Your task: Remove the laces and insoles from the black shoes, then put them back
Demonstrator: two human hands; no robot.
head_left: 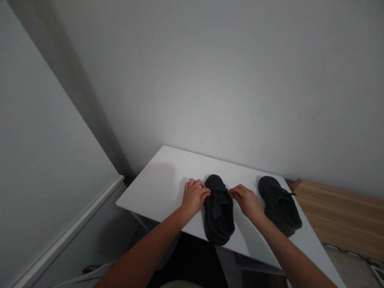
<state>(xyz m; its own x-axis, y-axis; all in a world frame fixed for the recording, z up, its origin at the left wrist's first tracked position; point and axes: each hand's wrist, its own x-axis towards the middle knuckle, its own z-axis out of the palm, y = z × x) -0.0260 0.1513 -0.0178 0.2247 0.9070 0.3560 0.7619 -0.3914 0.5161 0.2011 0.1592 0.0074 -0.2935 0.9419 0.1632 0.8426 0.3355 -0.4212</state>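
Note:
A black shoe point(219, 214) lies on the white table point(162, 184), toe pointing away from me. My left hand point(194, 197) rests against its left side with fingers curled at the lacing. My right hand point(246, 199) pinches a black lace end at the shoe's right side. A second black shoe point(279, 204) sits apart to the right, its lace loose.
A plain white wall stands right behind the table. A wooden surface point(339, 216) adjoins the table on the right. A white panel point(45, 160) fills the left. Cables point(360, 256) lie on the floor at lower right.

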